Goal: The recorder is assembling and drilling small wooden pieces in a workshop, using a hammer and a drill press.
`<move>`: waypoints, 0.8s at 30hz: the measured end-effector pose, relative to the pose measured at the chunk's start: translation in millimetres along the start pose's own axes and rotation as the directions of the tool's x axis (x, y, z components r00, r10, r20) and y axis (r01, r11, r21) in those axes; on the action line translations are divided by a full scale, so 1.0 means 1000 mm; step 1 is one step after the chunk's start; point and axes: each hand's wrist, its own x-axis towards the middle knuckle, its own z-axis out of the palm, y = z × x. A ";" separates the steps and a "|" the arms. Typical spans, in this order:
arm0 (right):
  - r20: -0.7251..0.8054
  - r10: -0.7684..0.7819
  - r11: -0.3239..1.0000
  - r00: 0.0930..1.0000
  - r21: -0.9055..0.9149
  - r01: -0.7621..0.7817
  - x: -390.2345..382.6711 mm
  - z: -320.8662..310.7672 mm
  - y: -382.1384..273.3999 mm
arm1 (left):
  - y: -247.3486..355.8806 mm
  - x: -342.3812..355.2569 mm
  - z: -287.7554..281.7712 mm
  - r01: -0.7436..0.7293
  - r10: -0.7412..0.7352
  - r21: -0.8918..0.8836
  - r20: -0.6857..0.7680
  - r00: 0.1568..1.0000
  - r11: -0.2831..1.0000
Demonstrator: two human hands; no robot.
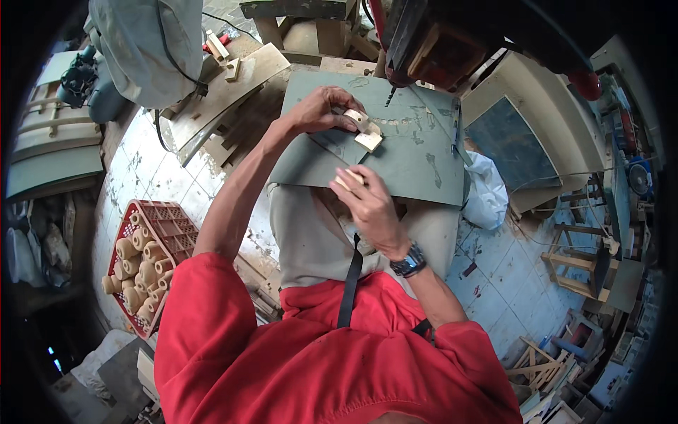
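My left hand (326, 109) is over the grey-green board (417, 166), its fingers closed around a small pale wooden piece (358, 119) with a dark hole in its side. Right against that piece is a small wooden block (369, 140); whether it is joined to it I cannot tell. Near the board's front edge, my right hand (373, 212) is closed on another pale wooden piece (349, 179), mostly covered by the fingers. A drill bit (390, 96) points down at the board, to the right of my left hand and apart from it.
The dark drill machine (452, 42) hangs over the board's far right. A red crate (166, 212) with several turned wooden pieces stands at lower left. A white bag (485, 191) hangs by the board's right edge. A wooden stool (579, 261) is at right, loose sticks (540, 367) at lower right.
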 end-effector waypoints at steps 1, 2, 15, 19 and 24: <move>-0.012 0.094 0.989 0.996 0.115 -0.092 -0.010 0.000 0.003 | 0.001 -0.002 0.001 0.008 -0.008 0.009 0.011 1.000 1.000; -0.021 0.125 0.984 0.992 0.131 -0.121 -0.013 -0.009 0.007 | 0.001 -0.005 0.002 0.042 -0.042 0.012 -0.020 0.999 0.999; -0.334 0.326 0.868 0.884 -0.266 -0.420 -0.015 -0.061 0.062 | 0.032 -0.021 0.057 0.208 -0.086 0.195 -0.497 0.863 0.959; -0.597 0.263 0.912 0.758 -0.102 -0.397 0.005 -0.087 0.048 | 0.036 -0.020 0.062 0.214 -0.063 0.240 -0.512 0.856 0.947; -0.868 0.177 0.982 0.464 0.190 -0.020 0.047 -0.129 0.010 | 0.025 -0.017 0.065 0.213 -0.087 0.210 -0.486 0.870 0.954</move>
